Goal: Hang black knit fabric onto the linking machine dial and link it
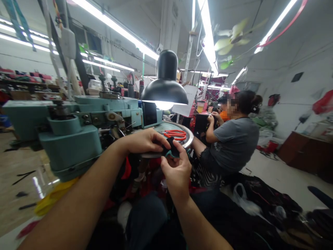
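Note:
Both my hands meet at the near edge of a round metal plate point(190, 133). My left hand point(147, 141) comes in from the left, its fingers closed on a small piece of black fabric point(171, 146) with a teal edge. From below, my right hand point(178, 170) pinches the same fabric between thumb and fingers. Red-handled scissors point(175, 134) lie on the plate just behind the fabric. Over the plate hangs a lit black lamp point(165, 91).
A teal green machine point(70, 149) stands at the left, close to my left forearm. To the right sits a person in a grey shirt point(235, 139). Dark fabric and a clear plastic bag point(246, 201) lie at the lower right.

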Demonstrator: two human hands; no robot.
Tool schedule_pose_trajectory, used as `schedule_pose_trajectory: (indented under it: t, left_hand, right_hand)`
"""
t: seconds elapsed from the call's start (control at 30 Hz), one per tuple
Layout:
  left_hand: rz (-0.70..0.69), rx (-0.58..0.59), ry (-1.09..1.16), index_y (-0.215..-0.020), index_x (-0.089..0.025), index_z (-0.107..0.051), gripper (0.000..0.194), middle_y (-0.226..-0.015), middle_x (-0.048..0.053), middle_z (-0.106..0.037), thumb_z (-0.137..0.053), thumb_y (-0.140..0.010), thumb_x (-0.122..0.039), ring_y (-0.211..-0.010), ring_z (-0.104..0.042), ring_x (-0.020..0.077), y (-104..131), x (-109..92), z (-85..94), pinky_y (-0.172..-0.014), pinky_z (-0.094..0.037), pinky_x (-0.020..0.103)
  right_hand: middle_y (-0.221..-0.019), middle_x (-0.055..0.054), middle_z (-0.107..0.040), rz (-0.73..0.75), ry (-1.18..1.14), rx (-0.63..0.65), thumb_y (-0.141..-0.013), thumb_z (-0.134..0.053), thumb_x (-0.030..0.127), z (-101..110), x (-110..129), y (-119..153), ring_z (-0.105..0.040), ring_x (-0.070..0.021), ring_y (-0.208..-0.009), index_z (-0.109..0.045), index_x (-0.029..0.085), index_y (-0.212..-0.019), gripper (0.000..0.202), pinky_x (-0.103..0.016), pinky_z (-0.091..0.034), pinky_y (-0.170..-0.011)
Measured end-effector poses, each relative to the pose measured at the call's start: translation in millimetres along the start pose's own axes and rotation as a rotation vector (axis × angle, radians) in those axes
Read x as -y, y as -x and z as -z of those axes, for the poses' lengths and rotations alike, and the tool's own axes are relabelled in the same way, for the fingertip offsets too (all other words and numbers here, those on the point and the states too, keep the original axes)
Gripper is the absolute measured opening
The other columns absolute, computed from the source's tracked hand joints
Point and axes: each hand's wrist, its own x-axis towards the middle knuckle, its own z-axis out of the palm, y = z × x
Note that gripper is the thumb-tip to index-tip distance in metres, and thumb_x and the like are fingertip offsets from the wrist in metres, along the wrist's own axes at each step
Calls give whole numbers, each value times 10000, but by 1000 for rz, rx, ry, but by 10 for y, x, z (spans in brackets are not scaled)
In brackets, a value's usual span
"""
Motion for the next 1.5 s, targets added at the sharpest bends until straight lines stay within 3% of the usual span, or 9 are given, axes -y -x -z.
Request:
schedule_pose_trajectory:
  t: [0.6,0.9,1.5]
  left_hand:
    - [17,-5,-4,-1079,-148,-765,314,-988,49,-780,-690,-795,-258,-900,-700,207,4,8,1,-805,-534,248]
    - [24,-19,-54,-1080,-169,-776,323,-962,29,-780,-702,-782,-271,-870,-690,191,9,-1,2,-782,-522,229]
    - [11,-26,-22,-1051,-172,-781,303,-939,17,-777,-702,-769,-250,-865,-685,184,4,-21,-9,-793,-524,232]
  right_hand:
    - [-949,-42,-749,15,-16,-2,-725,-723,190,37,-31,-25,-718,-155,-696,-585,170,-1296,587,-273,-625,-672]
    - [-757,13,-729,-43,-156,1,-708,-767,206,30,-12,-3,-712,-169,-661,-505,177,-1362,705,-280,-620,-626]
    - [-816,-3,-740,3,-103,-21,-718,-749,195,41,-60,-27,-718,-160,-683,-556,171,-1309,623,-269,-620,-645]
